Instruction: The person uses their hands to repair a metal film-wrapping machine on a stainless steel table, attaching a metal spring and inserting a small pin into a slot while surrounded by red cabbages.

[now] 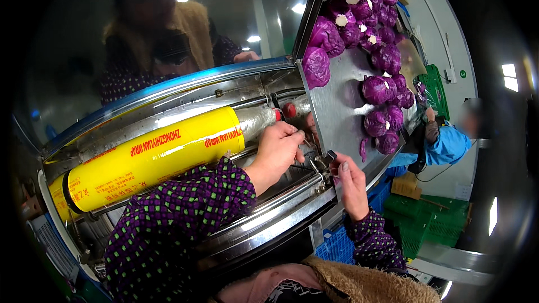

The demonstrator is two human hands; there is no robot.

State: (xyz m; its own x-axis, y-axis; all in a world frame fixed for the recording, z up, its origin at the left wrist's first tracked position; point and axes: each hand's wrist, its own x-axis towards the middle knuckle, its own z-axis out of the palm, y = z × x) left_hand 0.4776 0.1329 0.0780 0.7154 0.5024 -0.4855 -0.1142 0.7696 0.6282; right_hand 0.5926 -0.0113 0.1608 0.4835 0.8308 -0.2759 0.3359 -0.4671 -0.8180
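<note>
Seen from above: a stainless wrapping machine (pixel 264 216) holding a large yellow roll of cling film (pixel 151 160) across its trough. Left hand (pixel 279 148) curled, fingertips down on the rods beside the roll's clear end (pixel 258 120). Right hand (pixel 349 179) at the machine's right edge, fingers pinching a small dark metal part (pixel 330 156). Purple cabbages (pixel 359 28) piled on the steel shelf (pixel 331 112) just right of both hands. Another person (pixel 449 143) in blue farther right.

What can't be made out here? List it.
Head view only:
- Left hand fingertips: tucked behind the metal divider.
- What the right hand pinches: too small.
- Yellow roll left end: cut off in the dark rim.
- Far cabbages: blurred and cut by the top edge.
</note>
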